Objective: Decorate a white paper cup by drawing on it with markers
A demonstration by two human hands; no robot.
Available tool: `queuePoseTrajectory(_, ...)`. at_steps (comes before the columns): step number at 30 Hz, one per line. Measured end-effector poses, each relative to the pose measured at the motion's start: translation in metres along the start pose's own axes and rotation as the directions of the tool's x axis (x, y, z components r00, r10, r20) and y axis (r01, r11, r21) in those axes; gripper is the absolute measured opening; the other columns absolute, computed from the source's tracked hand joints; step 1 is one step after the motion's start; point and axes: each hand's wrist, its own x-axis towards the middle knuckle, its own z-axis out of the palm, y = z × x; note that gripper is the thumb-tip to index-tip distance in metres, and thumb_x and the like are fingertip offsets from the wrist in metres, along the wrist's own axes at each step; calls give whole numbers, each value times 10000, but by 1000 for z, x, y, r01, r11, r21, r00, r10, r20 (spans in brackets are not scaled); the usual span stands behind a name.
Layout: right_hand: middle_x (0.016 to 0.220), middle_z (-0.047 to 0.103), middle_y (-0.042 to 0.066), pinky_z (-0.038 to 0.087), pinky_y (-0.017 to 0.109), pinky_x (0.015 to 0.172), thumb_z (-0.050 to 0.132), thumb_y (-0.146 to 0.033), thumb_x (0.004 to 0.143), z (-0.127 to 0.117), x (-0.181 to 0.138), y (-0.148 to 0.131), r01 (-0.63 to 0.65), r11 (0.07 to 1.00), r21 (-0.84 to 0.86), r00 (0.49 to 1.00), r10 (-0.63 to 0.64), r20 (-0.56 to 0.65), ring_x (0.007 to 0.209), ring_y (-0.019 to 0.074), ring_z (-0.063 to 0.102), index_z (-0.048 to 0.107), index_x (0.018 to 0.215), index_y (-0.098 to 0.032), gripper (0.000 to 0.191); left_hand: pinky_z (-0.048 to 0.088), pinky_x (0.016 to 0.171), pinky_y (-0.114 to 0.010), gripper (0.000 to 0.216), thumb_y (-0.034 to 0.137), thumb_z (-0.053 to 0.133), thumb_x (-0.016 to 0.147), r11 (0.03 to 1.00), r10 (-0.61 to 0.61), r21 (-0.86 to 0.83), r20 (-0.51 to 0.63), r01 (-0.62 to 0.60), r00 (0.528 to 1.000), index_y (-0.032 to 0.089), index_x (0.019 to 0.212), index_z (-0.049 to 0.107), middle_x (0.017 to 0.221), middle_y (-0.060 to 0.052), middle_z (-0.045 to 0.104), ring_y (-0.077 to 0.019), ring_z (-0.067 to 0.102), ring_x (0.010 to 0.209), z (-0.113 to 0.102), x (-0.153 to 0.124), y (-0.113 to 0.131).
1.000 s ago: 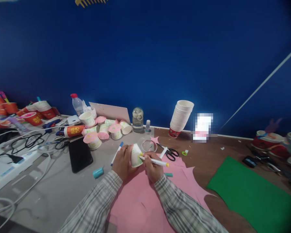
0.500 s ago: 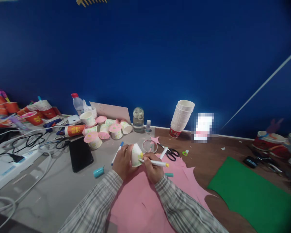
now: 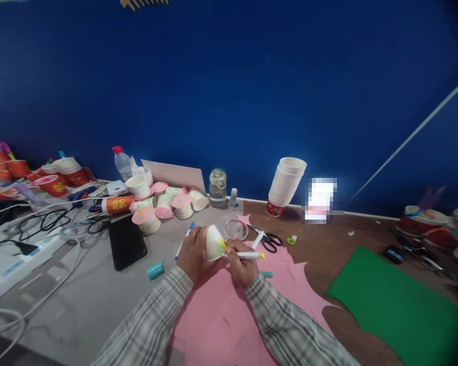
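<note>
Left grip curled round a paper cup, right grip pinching a marker; cup's between them, tip's maybe touching it.

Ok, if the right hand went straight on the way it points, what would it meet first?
Likely the cup in the left hand. The marker in the right hand points at it; whether they touch is unclear.

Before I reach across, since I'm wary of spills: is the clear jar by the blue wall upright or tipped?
Upright: the clear jar stands base-down on the grey table, and the liquid inside looks level.
</note>
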Motion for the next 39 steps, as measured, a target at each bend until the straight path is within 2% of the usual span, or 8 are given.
queuePoseTrajectory(6,565,609,-20,414,242,474,498,-229,746,1,-2,6,-37,997,72,998,41,-53,476,153,529,602,604,-202,178,484,777,-446,798,469,666,535,1000,-3,7,30,3,1000,168,1192,328,1055,-123,482,-309,490,981,1,0,-1)
queuePoseTrajectory(13,445,512,-68,380,220,413,499,-266,758,3,-1,10,-60,998,33,992,63,-111,364,113,434,613,617,-199,193,467,804,-465,786,463,656,554,999,-29,-18,58,30,998,197,1209,312,1076,-112,466,-313,482,995,0,-1,-2)
queuePoseTrajectory(19,429,487,-72,376,215,403,498,-268,764,4,-2,10,-73,997,21,993,74,-91,370,120,439,611,631,-200,187,466,814,-453,792,463,664,548,1000,-21,-15,70,22,997,178,1203,325,1077,-116,464,-305,476,998,-1,-2,-3)
queuePoseTrajectory(29,500,561,-28,400,232,445,499,-222,714,2,1,2,-37,999,27,999,38,-18,449,148,501,581,529,-207,202,458,827,-466,784,452,670,540,999,-14,-46,21,15,1000,191,1194,326,1049,-108,472,-309,474,997,-2,1,0)
queuePoseTrajectory(33,553,607,-20,412,239,447,499,-222,730,4,-1,7,-66,993,93,995,73,-74,417,130,479,598,582,-204,179,462,831,-457,783,479,669,537,999,-21,-47,15,22,1000,185,1184,341,1040,-107,474,-304,476,995,-1,2,-1)
queuePoseTrajectory(36,471,556,-51,379,225,398,492,-236,750,5,-2,12,-113,980,167,983,134,-123,344,107,410,598,606,-202,183,464,828,-453,784,482,670,540,999,-28,-40,27,30,999,183,1186,343,1057,-114,473,-304,475,1002,0,1,-2)
queuePoseTrajectory(39,404,487,-73,332,207,357,500,-256,755,6,-2,14,-119,980,161,983,139,-122,321,104,383,606,613,-194,188,463,824,-460,801,472,677,536,999,-27,-41,48,29,998,181,1197,329,1062,-115,472,-308,474,1001,0,0,-3)
